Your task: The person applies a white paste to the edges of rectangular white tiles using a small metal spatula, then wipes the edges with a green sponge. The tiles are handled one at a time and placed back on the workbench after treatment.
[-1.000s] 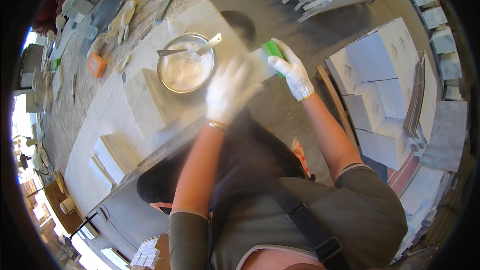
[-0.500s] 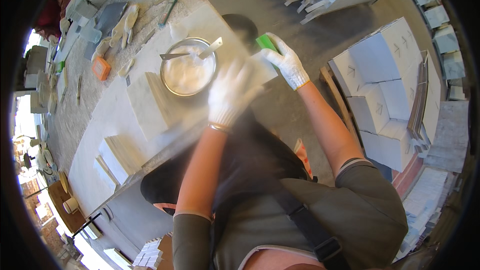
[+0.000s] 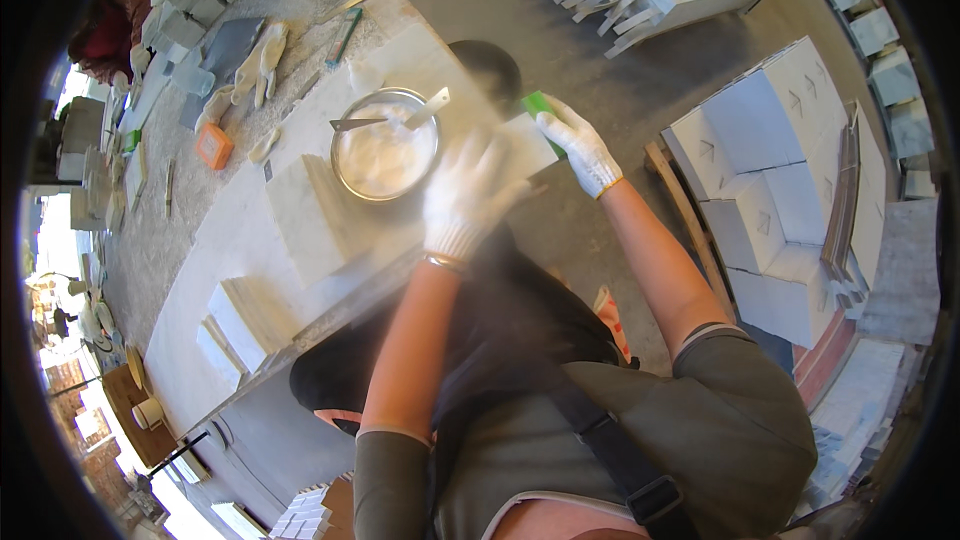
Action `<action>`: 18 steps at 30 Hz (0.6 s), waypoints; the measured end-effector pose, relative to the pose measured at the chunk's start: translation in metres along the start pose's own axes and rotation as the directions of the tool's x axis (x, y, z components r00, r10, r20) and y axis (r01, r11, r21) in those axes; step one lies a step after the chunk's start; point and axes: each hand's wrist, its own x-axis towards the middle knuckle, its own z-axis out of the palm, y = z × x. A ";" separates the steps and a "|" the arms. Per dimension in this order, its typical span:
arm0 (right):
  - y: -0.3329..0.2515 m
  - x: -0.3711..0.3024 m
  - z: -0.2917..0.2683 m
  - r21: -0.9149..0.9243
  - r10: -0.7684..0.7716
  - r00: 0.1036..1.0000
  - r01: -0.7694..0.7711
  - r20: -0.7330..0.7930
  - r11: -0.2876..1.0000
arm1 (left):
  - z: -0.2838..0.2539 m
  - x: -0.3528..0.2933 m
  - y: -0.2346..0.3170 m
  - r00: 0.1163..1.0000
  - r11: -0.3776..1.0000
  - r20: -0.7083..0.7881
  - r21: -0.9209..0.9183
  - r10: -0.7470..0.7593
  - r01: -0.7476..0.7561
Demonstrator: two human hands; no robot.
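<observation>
My right hand, in a white knit glove, is closed round a green block. The block lies against the outer edge of a pale stone tile. My left hand, gloved too and blurred by motion, grips the tile's other end, thumb on the near side; its fingertips are smeared. Just left of that hand stands a round metal bowl of whitish, cloudy contents. A spatula with a pale handle and a dark-handled one rest in it.
Upright pale tiles and a smaller stack stand on the worktable. Farther left lie an orange box, loose gloves and a green-handled tool. White cartons on a pallet stand right; a black round stool is beyond the table corner.
The view has shifted slightly, moving the bowl and table rightward and down in the picture. Both hands keep their holds; the green block now sits flatter along the tile's edge.
</observation>
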 end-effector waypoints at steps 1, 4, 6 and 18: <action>0.005 -0.004 -0.004 0.107 0.056 0.995 -0.047 -0.080 0.993 | -0.001 0.000 0.001 1.000 1.000 -0.022 0.006 0.004 -0.004; 0.018 -0.023 -0.016 0.337 0.138 0.962 -0.053 -0.236 0.940 | -0.001 0.002 0.011 0.998 0.998 -0.012 0.041 -0.056 0.057; 0.020 -0.034 -0.022 0.439 0.187 0.970 -0.102 -0.155 0.893 | 0.001 0.002 0.023 0.990 0.983 -0.007 0.115 -0.140 0.140; 0.013 -0.009 0.020 0.323 -0.005 0.941 0.121 -0.338 0.939 | 0.000 0.015 0.031 0.976 0.968 0.089 0.173 -0.199 0.181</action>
